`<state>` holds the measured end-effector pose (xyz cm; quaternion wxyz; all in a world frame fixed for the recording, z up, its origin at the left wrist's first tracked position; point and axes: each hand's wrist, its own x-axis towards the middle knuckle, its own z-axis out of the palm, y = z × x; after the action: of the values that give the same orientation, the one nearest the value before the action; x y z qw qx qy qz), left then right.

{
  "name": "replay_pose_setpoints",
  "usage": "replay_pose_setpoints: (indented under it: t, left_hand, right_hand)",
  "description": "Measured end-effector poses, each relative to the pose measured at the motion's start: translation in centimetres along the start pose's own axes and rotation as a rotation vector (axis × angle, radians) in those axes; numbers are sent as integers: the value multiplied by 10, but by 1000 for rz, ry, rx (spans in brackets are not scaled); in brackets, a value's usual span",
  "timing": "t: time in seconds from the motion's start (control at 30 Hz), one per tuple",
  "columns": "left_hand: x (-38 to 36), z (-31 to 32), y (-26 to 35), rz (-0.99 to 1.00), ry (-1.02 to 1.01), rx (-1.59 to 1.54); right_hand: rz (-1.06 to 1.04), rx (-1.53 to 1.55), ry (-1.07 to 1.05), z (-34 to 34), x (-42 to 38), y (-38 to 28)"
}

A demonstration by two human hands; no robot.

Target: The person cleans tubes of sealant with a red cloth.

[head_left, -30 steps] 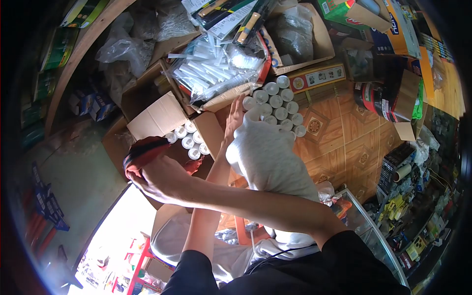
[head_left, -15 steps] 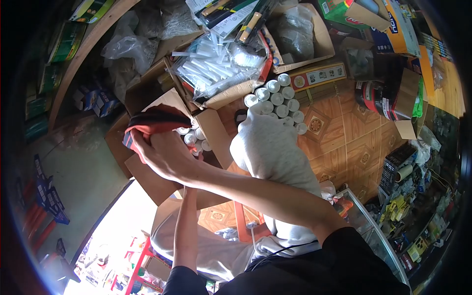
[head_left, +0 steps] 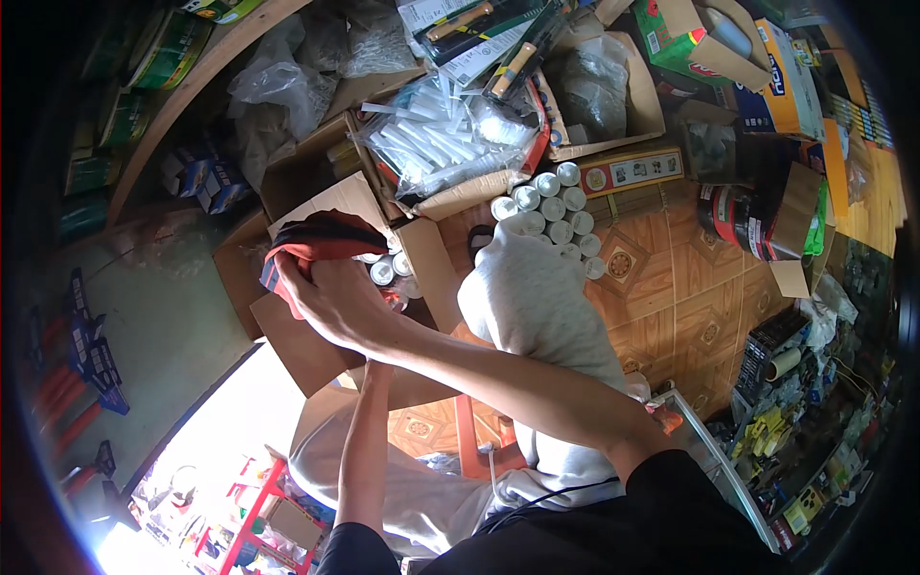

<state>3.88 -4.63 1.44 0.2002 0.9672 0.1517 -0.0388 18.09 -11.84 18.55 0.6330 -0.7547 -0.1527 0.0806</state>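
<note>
My right hand (head_left: 331,299) is closed around a bunched red and black cloth (head_left: 326,238), above an open cardboard box (head_left: 297,335). Inside that box stand several cans with pale round lids (head_left: 382,272). My left forearm (head_left: 362,446) reaches up beneath the right one toward the box. The left hand itself is hidden behind my right wrist and forearm, so its fingers do not show. Beyond my knee, a cluster of similar cans (head_left: 553,209) stands upright on the tiled floor (head_left: 690,316).
Behind the box is a carton of clear plastic tubes (head_left: 431,134), with packaged wooden-handled tools (head_left: 513,72) above it. A black and red roll (head_left: 733,211) lies at the right. A glass case edge (head_left: 728,470) runs beside my right arm. A red rack (head_left: 251,513) stands lower left.
The view has shifted slightly, so most things appear a little further right. My right hand still grips the cloth over the box, in nearly the same pose.
</note>
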Motion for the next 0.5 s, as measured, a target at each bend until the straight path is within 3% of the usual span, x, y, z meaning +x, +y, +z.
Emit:
replay_pose_setpoints:
  t: [0.07, 0.17, 0.27, 0.37, 0.4, 0.47, 0.5]
  left_hand:
    - [4, 0, 0, 7, -2, 5]
    - [8, -1, 0, 7, -11, 8]
    - [12, -2, -2, 20, -19, 11]
    - [18, -2, -3, 36, -22, 12]
    - [20, -1, -3, 44, -23, 13]
    - [25, -1, -3, 70, -15, -4]
    - [24, -1, -4, 94, -10, -13]
  right_hand:
    - [-24, -1, -11, 0, 0, -2]
    - [188, 100, -239, -6, 2, -6]
    - [-233, -379, -74, 2, -5, 1]
    - [-102, -278, -255, 3, -3, 0]
    - [-303, -423, -95, 4, -5, 3]
    - [-129, 11, 34, 6, -1, 0]
    - [-52, 18, -62, 4, 0, 2]
